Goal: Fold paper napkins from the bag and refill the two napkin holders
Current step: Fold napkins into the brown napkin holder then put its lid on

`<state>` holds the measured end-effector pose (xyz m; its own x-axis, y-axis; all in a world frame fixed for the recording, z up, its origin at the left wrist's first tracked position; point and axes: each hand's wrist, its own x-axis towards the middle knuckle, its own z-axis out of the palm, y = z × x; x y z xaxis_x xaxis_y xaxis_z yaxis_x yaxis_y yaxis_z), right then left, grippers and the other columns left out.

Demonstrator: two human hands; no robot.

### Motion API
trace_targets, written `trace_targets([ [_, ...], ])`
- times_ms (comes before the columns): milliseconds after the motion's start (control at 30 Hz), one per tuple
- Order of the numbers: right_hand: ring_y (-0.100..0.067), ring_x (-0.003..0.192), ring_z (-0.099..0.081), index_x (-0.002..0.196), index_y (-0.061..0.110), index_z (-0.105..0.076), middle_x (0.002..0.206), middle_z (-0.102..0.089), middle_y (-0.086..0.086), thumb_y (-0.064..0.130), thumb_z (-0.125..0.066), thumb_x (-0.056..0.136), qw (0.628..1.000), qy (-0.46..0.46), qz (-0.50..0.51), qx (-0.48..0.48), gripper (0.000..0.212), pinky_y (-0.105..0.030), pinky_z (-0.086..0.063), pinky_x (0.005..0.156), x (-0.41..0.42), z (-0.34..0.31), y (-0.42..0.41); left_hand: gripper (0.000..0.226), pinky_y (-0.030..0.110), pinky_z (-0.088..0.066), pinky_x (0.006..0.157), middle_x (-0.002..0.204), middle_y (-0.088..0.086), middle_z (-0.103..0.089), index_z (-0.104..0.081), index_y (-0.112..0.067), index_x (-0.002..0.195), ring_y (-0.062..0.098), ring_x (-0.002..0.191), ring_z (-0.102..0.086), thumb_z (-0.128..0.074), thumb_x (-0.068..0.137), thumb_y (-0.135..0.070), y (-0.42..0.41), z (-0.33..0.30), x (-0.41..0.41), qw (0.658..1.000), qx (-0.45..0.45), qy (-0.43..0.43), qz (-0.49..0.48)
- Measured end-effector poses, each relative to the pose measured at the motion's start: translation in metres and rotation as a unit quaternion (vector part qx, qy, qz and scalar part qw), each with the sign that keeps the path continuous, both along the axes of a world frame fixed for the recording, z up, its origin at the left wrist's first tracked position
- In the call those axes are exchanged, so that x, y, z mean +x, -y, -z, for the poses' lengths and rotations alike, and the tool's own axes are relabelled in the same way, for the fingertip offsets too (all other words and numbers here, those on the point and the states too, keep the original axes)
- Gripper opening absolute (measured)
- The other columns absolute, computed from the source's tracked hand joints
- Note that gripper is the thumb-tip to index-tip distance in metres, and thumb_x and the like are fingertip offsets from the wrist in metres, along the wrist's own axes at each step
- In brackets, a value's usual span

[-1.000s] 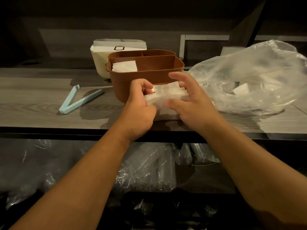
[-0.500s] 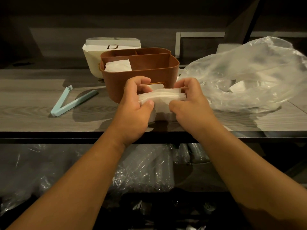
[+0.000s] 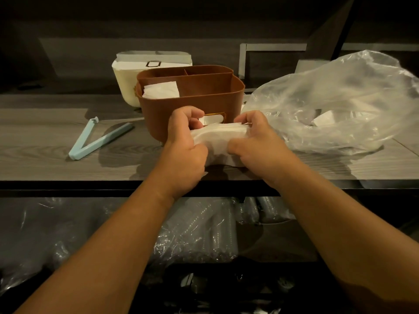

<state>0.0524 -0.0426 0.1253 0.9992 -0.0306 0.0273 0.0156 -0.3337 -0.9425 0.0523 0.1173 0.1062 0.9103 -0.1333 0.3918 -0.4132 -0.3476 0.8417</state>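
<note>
On the worktop, the left hand and right hand each pinch an end of 1 napkin stack before the brown holder; uneven squeezing could skew the fold or spill sheets.

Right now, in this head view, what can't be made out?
- Napkin stack: sheet count and fold state, covered by left hand and right hand.
- Brown holder: rear compartments' contents, hidden by its walls.
- White holder: mostly behind the brown one.
- Plastic bag: remaining napkins blurred through crinkled film.
</note>
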Motion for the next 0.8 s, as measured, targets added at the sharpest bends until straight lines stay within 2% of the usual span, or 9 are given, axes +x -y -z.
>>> trace_targets([
  [67,-0.015,0.087,-0.064,0.115,0.037,-0.044,0.104,-0.053,0.008,0.010,-0.072,0.084,0.999,-0.015,-0.008,-0.036,0.050,-0.028,-0.062,0.065,-0.001,-0.008,0.004,0.062,0.005,-0.045,0.071,0.122,0.000,-0.040,-0.037,-0.042,0.116,0.010,0.107,-0.047,-0.054,0.087,0.011,0.000,0.001,-0.002,1.000,-0.008,0.008,-0.006],
  [133,-0.014,0.092,-0.063,0.113,0.037,-0.047,0.106,-0.057,0.009,0.012,-0.075,0.083,0.998,-0.019,-0.025,-0.051,0.049,-0.030,-0.062,0.072,-0.001,-0.020,0.009,0.062,0.012,-0.050,0.072,0.122,-0.002,-0.042,-0.041,-0.046,0.110,0.011,0.108,-0.048,-0.052,0.088,0.011,-0.002,-0.006,-0.006,1.000,-0.023,-0.009,-0.010],
  [233,-0.018,0.100,-0.067,0.113,0.034,-0.053,0.111,-0.063,0.006,0.010,-0.077,0.082,0.998,0.013,-0.066,-0.016,0.046,-0.035,-0.062,0.079,0.006,-0.055,0.018,0.055,0.022,-0.056,0.070,0.117,-0.009,-0.047,-0.044,-0.047,0.111,0.011,0.107,-0.053,-0.058,0.091,0.002,-0.007,-0.044,-0.010,0.999,-0.028,-0.019,-0.016],
  [333,-0.019,0.102,-0.067,0.112,0.032,-0.056,0.112,-0.065,0.004,0.010,-0.078,0.081,0.994,0.074,-0.074,-0.035,0.044,-0.040,-0.061,0.085,0.024,-0.101,0.019,0.039,0.027,-0.057,0.072,0.111,-0.016,-0.057,-0.049,-0.040,0.126,0.008,0.099,-0.059,-0.061,0.095,-0.019,-0.012,-0.103,0.005,0.998,0.027,-0.038,-0.033],
  [433,-0.017,0.100,-0.064,0.120,0.031,-0.054,0.114,-0.063,0.006,0.015,-0.080,0.082,0.982,0.132,-0.050,-0.129,0.049,-0.035,-0.060,0.082,0.055,-0.138,0.010,0.024,0.040,-0.061,0.080,0.107,-0.004,-0.066,-0.061,-0.027,0.117,0.018,0.095,-0.067,-0.063,0.094,-0.029,-0.010,-0.148,0.030,0.992,0.090,-0.073,-0.046],
  [500,-0.016,0.097,-0.062,0.118,0.032,-0.054,0.110,-0.062,0.007,0.016,-0.081,0.081,0.963,0.161,-0.051,-0.210,0.049,-0.029,-0.059,0.074,0.079,-0.152,0.003,0.018,0.044,-0.060,0.085,0.104,0.002,-0.070,-0.066,-0.019,0.110,0.023,0.093,-0.070,-0.064,0.094,-0.027,-0.005,-0.163,0.048,0.982,0.159,-0.096,-0.035],
  [633,-0.013,0.086,-0.056,0.114,0.031,-0.050,0.098,-0.057,0.008,0.018,-0.079,0.083,0.894,0.155,-0.106,-0.407,0.044,-0.022,-0.045,0.063,0.115,-0.156,-0.008,0.023,0.036,-0.061,0.081,0.106,0.008,-0.071,-0.064,-0.011,0.116,0.023,0.091,-0.072,-0.067,0.094,-0.017,0.000,-0.165,0.081,0.953,0.228,-0.198,-0.015],
  [733,-0.011,0.086,-0.054,0.117,0.032,-0.046,0.096,-0.055,0.010,0.026,-0.078,0.085,0.842,0.121,-0.163,-0.499,0.045,-0.024,-0.041,0.066,0.128,-0.150,-0.014,0.009,0.028,-0.061,0.073,0.101,0.011,-0.067,-0.064,-0.009,0.103,0.019,0.082,-0.067,-0.065,0.095,-0.012,0.004,-0.157,0.091,0.933,0.253,-0.255,-0.010],
  [800,-0.013,0.093,-0.055,0.124,0.030,-0.046,0.100,-0.054,0.010,0.030,-0.078,0.086,0.817,0.105,-0.202,-0.529,0.050,-0.027,-0.043,0.076,0.134,-0.142,-0.017,0.007,0.029,-0.060,0.072,0.098,0.012,-0.062,-0.060,-0.012,0.095,0.020,0.081,-0.065,-0.063,0.094,-0.006,0.008,-0.153,0.097,0.928,0.271,-0.255,-0.010],
])
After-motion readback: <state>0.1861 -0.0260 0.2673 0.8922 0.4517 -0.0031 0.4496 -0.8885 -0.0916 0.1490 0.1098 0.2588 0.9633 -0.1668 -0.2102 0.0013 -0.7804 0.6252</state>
